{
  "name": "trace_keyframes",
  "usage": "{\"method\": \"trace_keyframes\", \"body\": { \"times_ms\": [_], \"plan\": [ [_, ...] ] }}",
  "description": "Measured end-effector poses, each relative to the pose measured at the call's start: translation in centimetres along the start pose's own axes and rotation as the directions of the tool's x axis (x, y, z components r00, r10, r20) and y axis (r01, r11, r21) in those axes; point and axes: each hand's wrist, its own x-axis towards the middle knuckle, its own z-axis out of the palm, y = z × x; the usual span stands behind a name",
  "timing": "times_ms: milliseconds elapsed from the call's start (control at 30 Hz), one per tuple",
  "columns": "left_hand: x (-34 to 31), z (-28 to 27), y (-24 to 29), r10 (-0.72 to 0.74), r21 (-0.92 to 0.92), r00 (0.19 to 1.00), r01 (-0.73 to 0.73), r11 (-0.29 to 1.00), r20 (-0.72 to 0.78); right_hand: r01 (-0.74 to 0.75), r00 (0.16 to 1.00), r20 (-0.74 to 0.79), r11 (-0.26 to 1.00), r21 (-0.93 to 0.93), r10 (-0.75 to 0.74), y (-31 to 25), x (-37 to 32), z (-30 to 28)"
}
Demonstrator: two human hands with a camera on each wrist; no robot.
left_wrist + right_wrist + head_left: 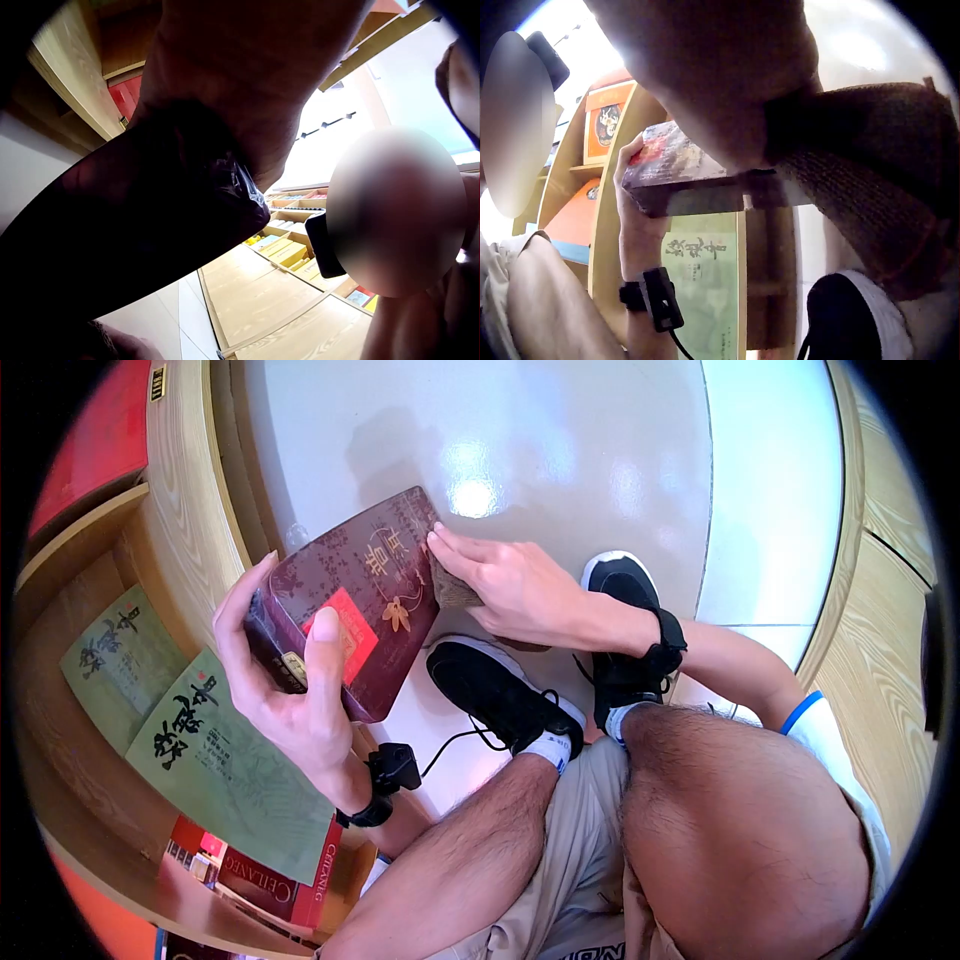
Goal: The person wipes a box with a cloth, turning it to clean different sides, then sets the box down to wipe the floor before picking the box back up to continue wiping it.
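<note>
A dark maroon box [400, 645] with gold characters, a gold flower and a red label is held up at a tilt by my left hand [300, 705], thumb on its face and fingers around its end. My right hand [530, 595] pinches a brown cloth [455, 588] against the box's other end. The right wrist view shows the cloth [870, 142] hanging from the right hand [727, 67], with the box [682, 169] behind. Seen from the left wrist, the box [135, 217] is dark, with shiny wrap at its corner under the left hand [225, 75].
Green packages [235, 770] with black characters lie in the wooden shelf [95, 790] at the left, above red boxes [265, 885]. Black shoes [490, 690] stand on the pale tiled floor [560, 450]. Wooden cabinets [880, 640] line the right side.
</note>
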Motion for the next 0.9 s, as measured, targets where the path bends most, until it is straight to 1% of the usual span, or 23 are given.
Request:
{"method": "trace_keyframes", "body": {
  "times_ms": [33, 133, 267, 367, 467, 533, 633, 767, 833, 867, 900],
  "plan": [
    [0.0, 0.0, 0.0, -0.002, 0.0, 1.0, 0.002, 1.0, -0.002, -0.06, 0.997, 0.041, 0.998, 0.023, 0.059, -0.2, -0.1, 0.0],
    [0.0, 0.1, 0.0, 0.005, -0.002, 1.0, -0.005, 1.0, -0.007, -0.078, 0.994, 0.08, 0.997, 0.012, 0.077, -0.2, -0.4, 0.0],
    [0.0, 0.3, 0.2, 0.003, -0.015, 1.0, -0.003, 1.0, -0.007, -0.077, 0.994, 0.083, 0.997, 0.021, 0.075, -0.1, -0.6, 0.1],
    [0.1, 0.4, 0.5, 0.02, 0.009, 1.0, -0.02, 1.0, 0.012, -0.075, 0.995, 0.073, 0.997, 0.025, 0.073, 0.0, -0.7, 0.4],
    [0.1, 0.5, 0.8, 0.026, 0.016, 0.999, -0.027, 1.0, 0.02, -0.046, 0.998, 0.041, 0.999, 0.017, 0.045, 0.0, -0.9, 0.3],
    [0.1, 0.6, 0.8, 0.01, 0.019, 1.0, -0.011, 1.0, 0.023, -0.112, 0.986, 0.122, 0.994, 0.015, 0.11, -0.4, -1.1, 0.0],
    [0.0, 0.7, 1.0, 0.008, -0.001, 1.0, -0.008, 1.0, 0.019, -0.129, 0.981, 0.146, 0.991, 0.024, 0.124, -0.6, -1.5, 0.1],
    [0.0, 0.7, 0.9, 0.006, -0.002, 1.0, -0.006, 1.0, 0.015, -0.133, 0.979, 0.16, 0.991, 0.028, 0.127, -0.5, -1.8, 0.3],
    [0.1, 0.7, 0.9, 0.001, 0.006, 1.0, -0.001, 1.0, 0.01, 0.028, 0.998, 0.052, 0.999, -0.017, -0.028, -0.1, -2.2, 0.7],
    [0.1, 0.7, 0.9, 0.001, 0.006, 1.0, -0.001, 1.0, 0.01, 0.028, 0.998, 0.052, 0.999, -0.017, -0.027, -0.2, -2.3, 0.7],
    [0.0, 0.7, 1.0, -0.003, -0.001, 1.0, 0.003, 1.0, 0.01, -0.042, 0.993, 0.108, 0.999, 0.017, 0.04, -0.5, -2.4, 0.5]
  ]
}}
